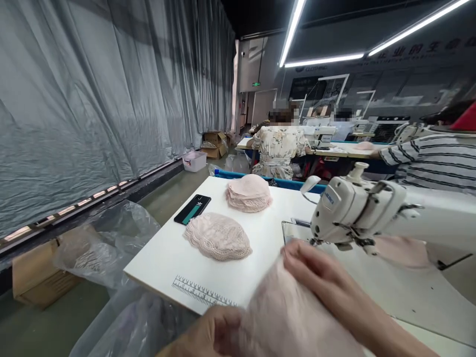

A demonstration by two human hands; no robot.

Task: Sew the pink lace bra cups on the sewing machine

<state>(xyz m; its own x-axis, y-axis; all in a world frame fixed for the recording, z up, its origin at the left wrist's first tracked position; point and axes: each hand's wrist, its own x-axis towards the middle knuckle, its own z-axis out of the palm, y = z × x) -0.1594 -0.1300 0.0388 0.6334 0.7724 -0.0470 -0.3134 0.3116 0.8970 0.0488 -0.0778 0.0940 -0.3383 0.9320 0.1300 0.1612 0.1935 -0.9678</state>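
A pale pink fabric piece (pixel 286 307), somewhat blurred, is stretched between my two hands in front of the sewing machine (pixel 357 203). My left hand (pixel 215 332) is closed on its lower left edge, partly cut off by the frame. At its upper tip, my right hand (pixel 316 270) pinches the cloth just below the machine's head. Beyond them on the white table (pixel 159 258) lies a cup-shaped lace piece (pixel 219 235) with a scalloped edge. A stack of pink cup-shaped pieces (pixel 249 191) sits farther back.
A black phone (pixel 192 209) lies near the table's left edge, behind a printed ruler scale (pixel 203 292). Clear plastic bags (pixel 111 243) and a cardboard box (pixel 44 272) are on the floor at left. Co-workers (pixel 277 148) sit at machines ahead.
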